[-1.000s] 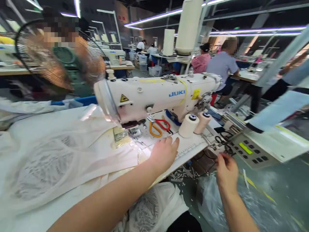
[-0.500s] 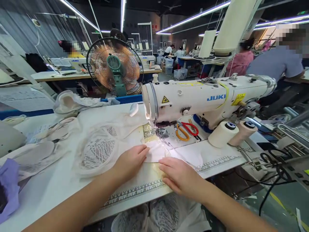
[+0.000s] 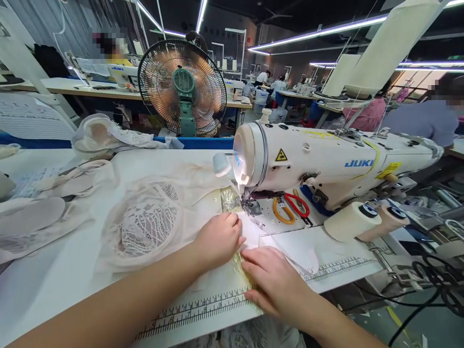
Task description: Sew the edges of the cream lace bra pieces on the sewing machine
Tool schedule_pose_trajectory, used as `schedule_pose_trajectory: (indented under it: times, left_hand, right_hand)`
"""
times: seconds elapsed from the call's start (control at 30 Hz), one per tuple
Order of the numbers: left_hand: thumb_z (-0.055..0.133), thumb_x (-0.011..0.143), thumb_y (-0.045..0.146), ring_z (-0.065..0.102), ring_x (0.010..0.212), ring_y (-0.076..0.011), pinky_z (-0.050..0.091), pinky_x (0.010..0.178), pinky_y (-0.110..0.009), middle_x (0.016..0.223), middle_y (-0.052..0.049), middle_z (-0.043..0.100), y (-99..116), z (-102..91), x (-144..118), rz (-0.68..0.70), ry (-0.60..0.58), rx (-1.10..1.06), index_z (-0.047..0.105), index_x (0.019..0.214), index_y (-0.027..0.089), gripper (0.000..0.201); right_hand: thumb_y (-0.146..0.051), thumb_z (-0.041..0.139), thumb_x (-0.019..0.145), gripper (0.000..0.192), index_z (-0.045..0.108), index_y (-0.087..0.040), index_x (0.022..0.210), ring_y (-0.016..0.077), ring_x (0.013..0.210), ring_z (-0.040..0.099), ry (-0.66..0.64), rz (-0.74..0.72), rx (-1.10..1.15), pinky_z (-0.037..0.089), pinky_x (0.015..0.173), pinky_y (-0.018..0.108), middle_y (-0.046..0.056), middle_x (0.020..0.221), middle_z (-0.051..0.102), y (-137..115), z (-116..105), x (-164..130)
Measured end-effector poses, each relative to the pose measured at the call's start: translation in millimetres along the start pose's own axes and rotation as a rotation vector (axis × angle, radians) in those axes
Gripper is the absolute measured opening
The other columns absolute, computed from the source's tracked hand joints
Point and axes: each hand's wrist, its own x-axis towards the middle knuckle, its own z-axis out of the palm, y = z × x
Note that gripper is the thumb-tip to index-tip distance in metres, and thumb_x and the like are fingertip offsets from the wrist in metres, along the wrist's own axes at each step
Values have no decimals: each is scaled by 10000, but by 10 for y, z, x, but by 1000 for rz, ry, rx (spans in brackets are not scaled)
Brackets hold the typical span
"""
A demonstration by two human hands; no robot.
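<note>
The sheer white fabric piece with its round lace cup (image 3: 152, 227) lies spread over the white sewing table with the printed ruler along its front edge (image 3: 195, 309), its right-hand edge drawn up in front of the needle of the white JUKI industrial sewing machine (image 3: 326, 159), so I judge the work to be at the lining-up stage: the cloth is laid and brought to the foot, but I can see no run of stitches on it yet, and whether the edge already sits under the presser foot I cannot tell from here. Behind the table stands a green-bodied electric fan with a round wire cage (image 3: 183, 87), and a heap of similar pale cup pieces (image 3: 43, 217) waits at the far left. Under the machine arm lie two pairs of scissors, one orange-handled and one red-handled (image 3: 290, 209), with two cream thread cones on their sides (image 3: 366, 221) near the right. My left hand (image 3: 217, 239) rests on the fabric, fingers curled loosely under, pressing its edge down just before the needle. My right hand (image 3: 275, 282) lies flat, palm down, fingers stretched toward the left hand and nearly touching it, holding the cloth against the table without gripping anything.
</note>
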Motion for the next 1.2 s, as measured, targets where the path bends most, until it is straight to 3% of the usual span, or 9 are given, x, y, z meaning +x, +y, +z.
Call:
schedule_pose_trajectory:
  times: [0.27,0.6,0.83,1.2]
  left_hand:
    - [466,895,314,542,964,-278,476,791,-388,1056,-170,592,-38,94,71,45,26,5,607,1049,50,337]
    - [478,874,316,544,931,-271,474,765,-397,1030,-130,596,-89,122,244,-44,84,-49,619,985,114,270]
    - [462,874,273,552,889,-261,482,781,-388,965,-126,600,-121,118,211,21,68,-96,613,962,98,247]
    - [515,860,260,530,1098,-321,464,910,-418,1237,-208,554,-121,93,210,46,23,-55,568,1166,24,390]
  right_hand:
    - [-238,534,803,298,546,-142,1085,261,1025,513,41,-35,3,429,913,426,130,1188,562,45,-4,25]
    - [-273,543,814,329,570,-123,1106,286,1134,469,20,12,-1,396,992,449,143,1244,540,103,-5,90]
    - [-285,519,830,336,568,-129,1124,264,1161,462,122,-13,4,365,1032,445,131,1245,549,134,64,62]
    - [-307,504,855,343,571,-93,1114,252,1181,466,92,-35,-3,348,1049,435,147,1243,555,119,-5,97]
